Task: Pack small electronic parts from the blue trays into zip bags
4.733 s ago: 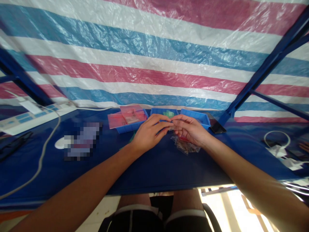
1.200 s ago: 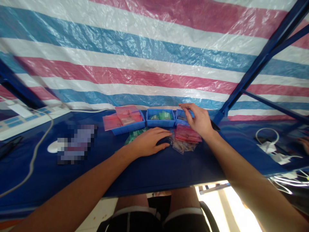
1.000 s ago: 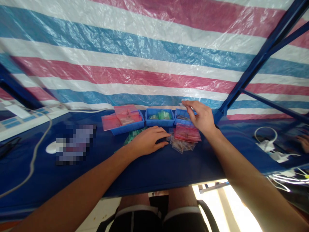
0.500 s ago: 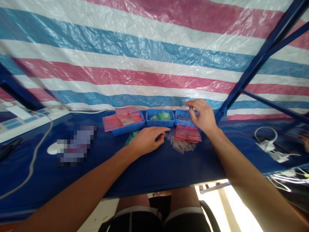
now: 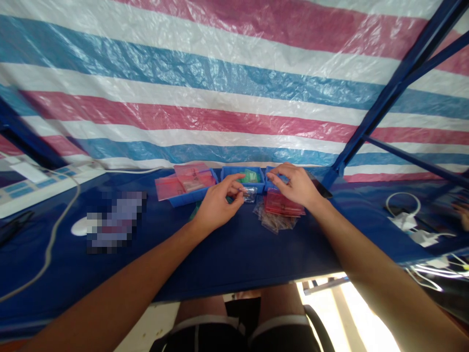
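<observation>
My left hand [image 5: 220,204] is raised over the table's blue cover, with its fingertips pinching a small clear zip bag [image 5: 249,194] just in front of the middle blue bin [image 5: 240,172]. That bin holds green bags. My right hand [image 5: 296,186] hangs over the right blue bin [image 5: 275,185], fingers curved and apart, nothing visible in them. Below it lie a stack of red zip bags [image 5: 284,204] and a heap of clear bags [image 5: 273,221]. Red bags fill the left blue bin [image 5: 190,199].
A black phone [image 5: 319,183] lies beyond my right hand. Left of the bins are a white mouse [image 5: 82,226], a pixelated object [image 5: 115,220], and a white power strip [image 5: 36,180]. A striped tarp and blue steel bars stand behind. Another person's hand [image 5: 463,215] shows far right.
My left hand has lifted off the table and moved forward to the middle bin, a small clear bag now at its fingertips. My right hand has dropped lower and moved left over the right bin.
</observation>
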`<state>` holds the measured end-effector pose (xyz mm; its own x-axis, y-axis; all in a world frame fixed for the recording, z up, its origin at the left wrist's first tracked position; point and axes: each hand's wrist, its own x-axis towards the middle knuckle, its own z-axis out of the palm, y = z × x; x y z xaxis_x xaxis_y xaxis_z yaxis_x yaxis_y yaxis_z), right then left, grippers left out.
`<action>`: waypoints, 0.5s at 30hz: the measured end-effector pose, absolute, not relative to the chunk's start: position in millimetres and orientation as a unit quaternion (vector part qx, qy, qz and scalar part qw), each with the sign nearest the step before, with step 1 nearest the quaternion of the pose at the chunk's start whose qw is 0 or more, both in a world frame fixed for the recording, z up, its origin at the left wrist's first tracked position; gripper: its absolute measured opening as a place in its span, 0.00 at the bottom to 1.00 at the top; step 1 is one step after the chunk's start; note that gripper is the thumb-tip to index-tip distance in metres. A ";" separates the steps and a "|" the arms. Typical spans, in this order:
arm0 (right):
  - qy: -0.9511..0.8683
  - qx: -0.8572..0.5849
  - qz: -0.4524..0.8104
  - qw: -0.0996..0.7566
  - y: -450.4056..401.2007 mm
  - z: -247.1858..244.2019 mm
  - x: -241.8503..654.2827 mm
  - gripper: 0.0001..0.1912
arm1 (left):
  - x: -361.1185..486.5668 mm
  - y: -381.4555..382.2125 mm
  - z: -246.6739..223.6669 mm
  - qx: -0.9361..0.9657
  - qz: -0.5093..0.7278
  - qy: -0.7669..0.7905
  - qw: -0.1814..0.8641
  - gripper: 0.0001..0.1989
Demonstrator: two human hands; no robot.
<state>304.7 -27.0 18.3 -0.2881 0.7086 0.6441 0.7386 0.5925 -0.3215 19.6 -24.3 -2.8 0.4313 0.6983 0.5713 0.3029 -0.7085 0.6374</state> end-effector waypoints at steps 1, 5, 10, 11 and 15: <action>-0.792 -0.449 0.018 0.413 -30.0 17.8 299.0 0.17 | 19.8 -24.5 -2.7 0.808 0.440 0.303 0.248 0.25; -0.754 -0.402 0.276 0.440 -39.0 8.6 274.2 0.24 | 20.3 -25.2 -3.8 0.794 0.442 0.280 0.309 0.26; -0.671 -0.343 0.466 0.464 -39.8 -0.9 256.2 0.23 | 20.2 -28.4 -2.8 0.815 0.429 0.281 0.272 0.27; -0.657 -0.344 0.478 0.471 -39.4 -0.5 255.3 0.24 | 20.1 -29.2 -1.4 0.826 0.429 0.272 0.243 0.27; -0.589 -0.345 0.531 0.501 -38.6 2.5 256.0 0.26 | 19.8 -30.3 4.0 0.876 0.420 0.213 0.104 0.26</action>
